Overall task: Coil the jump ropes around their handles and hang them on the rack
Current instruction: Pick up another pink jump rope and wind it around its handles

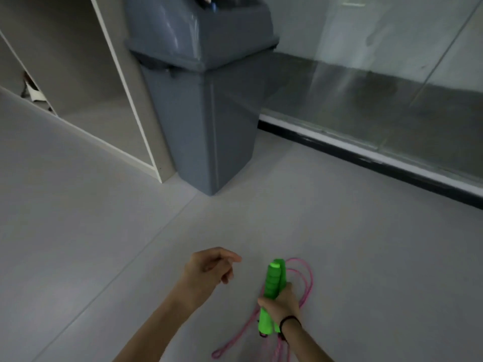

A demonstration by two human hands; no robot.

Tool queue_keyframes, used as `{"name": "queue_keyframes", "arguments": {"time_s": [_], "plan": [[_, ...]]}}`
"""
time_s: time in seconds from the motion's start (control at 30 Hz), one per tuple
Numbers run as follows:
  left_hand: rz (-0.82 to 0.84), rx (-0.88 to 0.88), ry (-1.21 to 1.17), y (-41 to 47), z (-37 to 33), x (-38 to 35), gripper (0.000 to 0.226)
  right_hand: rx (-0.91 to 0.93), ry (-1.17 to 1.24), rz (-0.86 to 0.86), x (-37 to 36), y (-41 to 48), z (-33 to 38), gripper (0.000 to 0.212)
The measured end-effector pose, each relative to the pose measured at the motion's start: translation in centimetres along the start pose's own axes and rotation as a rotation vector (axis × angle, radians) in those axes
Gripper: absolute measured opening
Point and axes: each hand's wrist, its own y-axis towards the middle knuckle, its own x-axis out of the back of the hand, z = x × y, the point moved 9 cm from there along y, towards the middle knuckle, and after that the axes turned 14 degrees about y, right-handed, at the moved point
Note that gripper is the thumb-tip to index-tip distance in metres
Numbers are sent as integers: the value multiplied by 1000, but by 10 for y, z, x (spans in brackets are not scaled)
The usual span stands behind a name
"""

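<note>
— What is the person gripping?

— The right hand (281,303) is closing its fingers firmly round the two green handles (271,284). It is clamping them side by side near their middle, so both ends of the rope are forming one core to wind on.

— And the rope itself?

— The pink rope (308,283) is hanging in long slack loops beside and below that fist. One loop is trailing toward the near edge of the floor (104,231); whether it is touching the tiles cannot be told. No turns are lying round the handles, so the coiling is probably only beginning.

— What is the other hand doing?

— The left hand (209,266) is hovering just beside the handles' upper ends, holding nothing. Its fingers are curling loosely, with thumb and forefinger pointing toward the rope, likely readying to catch a strand and lead it round.

— How are the arms lying?

— Both forearms are reaching forward and down from the bottom of the view. The right wrist, wearing a dark band (290,320), is tilting the handles roughly upright.

— Any rack?

— None is showing. Only a grey bin (203,113) is standing at the floor's far corner, between an open cabinet (109,74) and a glass wall (392,74).
</note>
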Motion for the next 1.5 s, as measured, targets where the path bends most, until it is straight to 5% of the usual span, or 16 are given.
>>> {"name": "queue_keyframes", "arguments": {"time_s": [0.2,0.33,0.4,0.57,0.7,0.93,1.1,1.2,1.3,1.37,1.5], "plan": [[41,29,-12,-47,-171,51,15,329,95,3,101,-146,225,50],[2,-89,68,-85,-321,106,76,475,40,77,162,-268,365,50],[10,-169,113,-106,-397,128,87,510,70,95,196,-321,423,53],[55,-304,61,-154,-544,161,51,617,174,133,269,-423,531,48],[-77,-377,70,-180,-627,187,40,747,103,162,313,-478,592,47],[-220,-368,-65,-208,-702,201,41,837,109,-83,373,-519,620,85],[-122,-341,-204,-226,-724,183,34,768,11,-110,406,-523,609,43],[10,-352,-149,-228,-736,164,37,751,-99,-107,433,-522,605,35],[-10,-455,85,-233,-766,159,76,744,-219,-116,464,-521,604,33],[-72,-608,487,-242,-795,150,107,734,-322,-155,485,-521,601,33],[33,-874,1458,-258,-811,83,97,815,-516,-288,519,-526,601,40]]}}
